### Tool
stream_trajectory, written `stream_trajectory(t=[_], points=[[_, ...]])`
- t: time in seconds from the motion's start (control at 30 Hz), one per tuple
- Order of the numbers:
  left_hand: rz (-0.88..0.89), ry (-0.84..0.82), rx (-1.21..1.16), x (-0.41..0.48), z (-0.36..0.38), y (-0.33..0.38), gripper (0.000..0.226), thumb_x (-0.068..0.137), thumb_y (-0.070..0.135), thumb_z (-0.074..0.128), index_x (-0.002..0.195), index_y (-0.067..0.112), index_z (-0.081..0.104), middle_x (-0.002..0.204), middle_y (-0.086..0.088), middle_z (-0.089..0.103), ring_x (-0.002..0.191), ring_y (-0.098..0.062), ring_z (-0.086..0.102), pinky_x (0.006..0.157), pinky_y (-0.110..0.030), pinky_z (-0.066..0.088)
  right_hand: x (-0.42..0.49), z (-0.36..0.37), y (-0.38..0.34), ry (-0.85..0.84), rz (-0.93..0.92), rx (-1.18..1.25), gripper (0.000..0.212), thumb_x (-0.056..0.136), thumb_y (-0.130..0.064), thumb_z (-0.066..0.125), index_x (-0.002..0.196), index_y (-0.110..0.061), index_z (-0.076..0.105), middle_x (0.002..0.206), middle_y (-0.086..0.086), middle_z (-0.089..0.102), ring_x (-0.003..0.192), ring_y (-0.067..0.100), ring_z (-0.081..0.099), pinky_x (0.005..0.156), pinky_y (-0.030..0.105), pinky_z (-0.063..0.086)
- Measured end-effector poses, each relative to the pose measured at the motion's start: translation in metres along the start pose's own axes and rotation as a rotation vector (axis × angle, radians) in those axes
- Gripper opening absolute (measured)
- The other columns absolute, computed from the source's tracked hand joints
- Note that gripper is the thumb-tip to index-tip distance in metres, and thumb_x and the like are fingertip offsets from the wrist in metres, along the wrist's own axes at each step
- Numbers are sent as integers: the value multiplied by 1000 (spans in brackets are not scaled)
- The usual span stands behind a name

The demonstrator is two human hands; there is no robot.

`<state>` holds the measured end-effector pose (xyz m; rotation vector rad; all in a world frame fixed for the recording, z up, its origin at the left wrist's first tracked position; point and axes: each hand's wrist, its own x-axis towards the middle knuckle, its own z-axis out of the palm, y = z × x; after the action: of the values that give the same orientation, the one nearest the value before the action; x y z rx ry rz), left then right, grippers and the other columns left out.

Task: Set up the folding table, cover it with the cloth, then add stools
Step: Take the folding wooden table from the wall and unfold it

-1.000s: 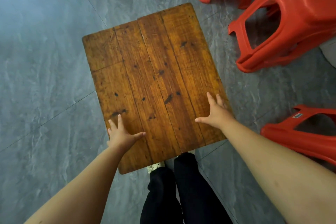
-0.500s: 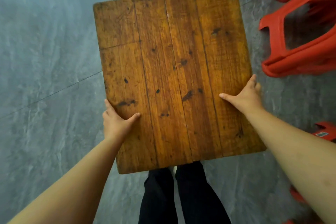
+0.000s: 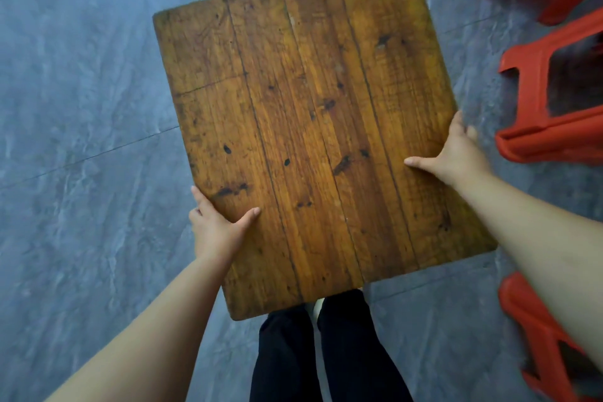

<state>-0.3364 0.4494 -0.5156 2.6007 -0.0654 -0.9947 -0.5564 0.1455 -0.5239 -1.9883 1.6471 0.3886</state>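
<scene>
Left hand (image 3: 217, 232) grips the table (image 3: 310, 124) by its left edge, thumb on top, fingers curled under; the table lies before the legs (image 3: 326, 352), held on both sides, likely to steady it; right hand (image 3: 456, 153) clasps the right edge likewise; red stools (image 3: 554, 127) wait just beside; no cloth shows.

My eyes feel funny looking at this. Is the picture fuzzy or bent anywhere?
Head view: the brown wooden plank tabletop looks mostly sharp, with a soft sheen; the red plastic stools at the right edge look smeared; the wide lens stretches both forearms.
</scene>
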Motion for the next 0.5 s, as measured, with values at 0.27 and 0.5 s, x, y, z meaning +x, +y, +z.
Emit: stream_trajectory(t=[0.27,0.5], points=[[-90,11,-41,17,-20,-12,123,69,56,71,146,23,-18,148,-15,16,134,-36,28,105,-55,34,33,-5,-70,-100,-96,-87,133,59,-51,82,149,-16,-9,150,20,18,137,39,24,111,48,24],[-38,-4,37,29,-40,-22,124,68,58,71,146,22,-18,146,-16,18,132,-37,31,103,-53,36,12,1,-70,-174,-31,-103,130,64,-50,79,147,-19,-16,150,19,15,136,39,25,108,51,28]])
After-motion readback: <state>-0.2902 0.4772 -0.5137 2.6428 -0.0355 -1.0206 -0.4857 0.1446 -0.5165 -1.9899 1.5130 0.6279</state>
